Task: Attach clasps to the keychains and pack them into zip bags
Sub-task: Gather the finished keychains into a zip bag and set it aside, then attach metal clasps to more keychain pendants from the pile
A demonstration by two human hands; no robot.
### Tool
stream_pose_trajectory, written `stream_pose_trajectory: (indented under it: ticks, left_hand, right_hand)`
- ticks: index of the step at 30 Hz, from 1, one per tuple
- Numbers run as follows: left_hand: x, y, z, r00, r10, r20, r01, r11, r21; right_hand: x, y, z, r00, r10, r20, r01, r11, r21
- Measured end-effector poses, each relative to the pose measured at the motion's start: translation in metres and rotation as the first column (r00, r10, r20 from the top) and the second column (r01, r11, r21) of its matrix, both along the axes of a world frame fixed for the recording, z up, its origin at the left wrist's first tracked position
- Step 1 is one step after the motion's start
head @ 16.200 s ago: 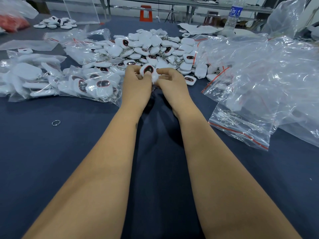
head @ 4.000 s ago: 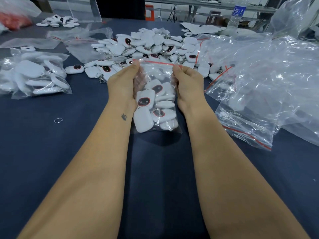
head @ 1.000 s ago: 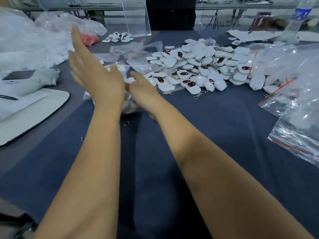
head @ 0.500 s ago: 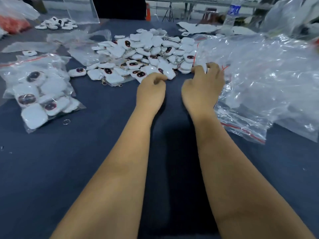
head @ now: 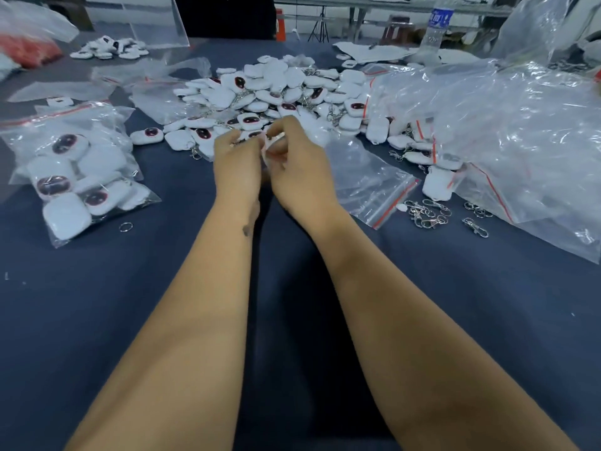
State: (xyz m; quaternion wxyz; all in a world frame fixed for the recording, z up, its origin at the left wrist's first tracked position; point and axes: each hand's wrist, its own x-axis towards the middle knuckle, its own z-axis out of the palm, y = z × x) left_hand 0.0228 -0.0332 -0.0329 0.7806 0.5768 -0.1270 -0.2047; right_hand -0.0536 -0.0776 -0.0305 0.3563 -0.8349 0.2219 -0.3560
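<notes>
A heap of white keychains (head: 276,89) with dark red faces lies at the table's middle back. My left hand (head: 237,164) and my right hand (head: 297,164) meet at the heap's near edge, fingers pinched together around a white keychain (head: 267,150) that is mostly hidden between them. An empty zip bag (head: 370,187) with a red seal lies flat just right of my right hand. Loose metal clasps (head: 427,213) lie beyond that bag's near corner. A filled zip bag (head: 74,170) of keychains rests at the left.
A big pile of clear empty zip bags (head: 507,131) covers the right side. A lone split ring (head: 125,226) lies near the filled bag. A water bottle (head: 435,27) stands at the back right. More keychains (head: 109,48) and a clear sheet sit at the back left.
My hands have come together and lifted a keychain at the heap's edge. An empty zip bag now lies flat beside my right hand, and loose clasps have come into sight.
</notes>
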Motion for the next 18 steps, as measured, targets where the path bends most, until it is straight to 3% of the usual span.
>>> stream_pose_trajectory:
  ticks: [4, 9, 11, 13, 15, 16, 18]
  left_hand:
    - [0.002, 0.004, 0.003, 0.993, -0.022, -0.118, 0.012, 0.997, -0.082]
    - [-0.001, 0.006, 0.002, 0.999, 0.037, -0.035, -0.039, 0.998, -0.051]
    - [0.003, 0.006, 0.004, 0.993, 0.081, -0.088, -0.086, 0.995, -0.052]
    - [0.006, 0.007, 0.008, 0.975, 0.101, -0.199, -0.118, 0.990, -0.075]
    - [0.005, 0.007, 0.010, 0.952, 0.107, -0.287, -0.148, 0.981, -0.125]
    - [0.005, 0.007, 0.010, 0.951, 0.099, -0.294, -0.147, 0.978, -0.146]
    - [0.002, 0.006, 0.010, 0.962, 0.080, -0.260, -0.124, 0.980, -0.157]
  right_hand:
    - [-0.001, -0.002, -0.004, 0.992, 0.025, 0.120, -0.044, 0.986, 0.160]
    - [-0.006, -0.008, -0.002, 0.992, -0.126, 0.024, 0.123, 0.987, 0.103]
    - [-0.013, -0.020, -0.001, 0.930, -0.320, -0.181, 0.321, 0.947, -0.026]
    - [-0.023, -0.032, -0.002, 0.733, -0.537, -0.419, 0.470, 0.844, -0.259]
    - [-0.030, -0.033, -0.001, 0.586, -0.632, -0.506, 0.480, 0.775, -0.411]
    - [-0.030, -0.032, 0.000, 0.599, -0.655, -0.460, 0.475, 0.754, -0.454]
    - [-0.026, -0.029, 0.004, 0.745, -0.630, -0.221, 0.456, 0.722, -0.521]
